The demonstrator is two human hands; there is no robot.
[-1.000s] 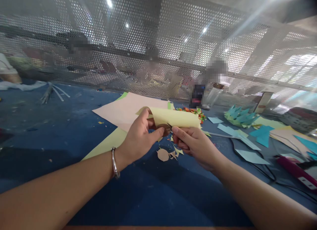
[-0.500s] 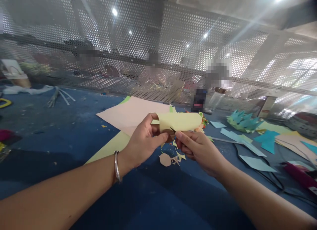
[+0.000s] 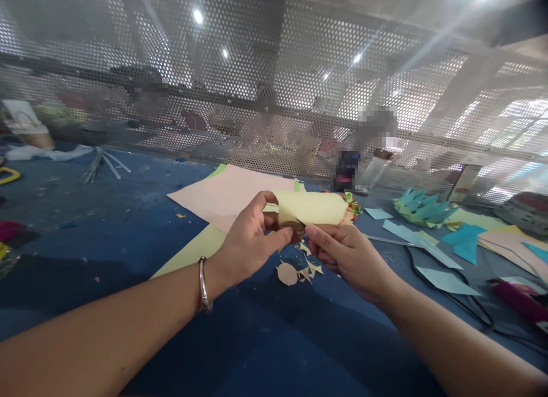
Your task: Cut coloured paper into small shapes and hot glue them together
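Perforated screen (image 3: 240,55): grey metal, spanning the back; people behind it show only as blurs.
Counter (image 3: 265,340): dark blue, specked with bits, under everything.
Pink sheet (image 3: 225,191): flat beyond the left hand, a green edge showing beneath.
Yellow-green sheet (image 3: 192,251): flat, partly under the pink one and behind the left forearm.
Curled paper (image 3: 314,207): pale yellow, held up off the counter between the hands, bent over into a roll.
Left hand (image 3: 252,237): fingers and thumb pinching the near end of the curled paper.
Right hand (image 3: 342,248): thumb and fingers closed around a dark tool, mostly hidden.
Magenta object (image 3: 520,297): far right; its pale marking is too blurred to read.
Cut-paper cluster (image 3: 422,207): blue and green, spiky, right rear.
Light-blue piece (image 3: 447,280): flat, over a black cable.
Bracelet (image 3: 202,286): silver, round the left wrist.
Round scrap (image 3: 287,274): tan, below the hands, beside pointed offcuts.
Tool tip (image 3: 301,221): thin, dark, against the curled paper's lower edge.
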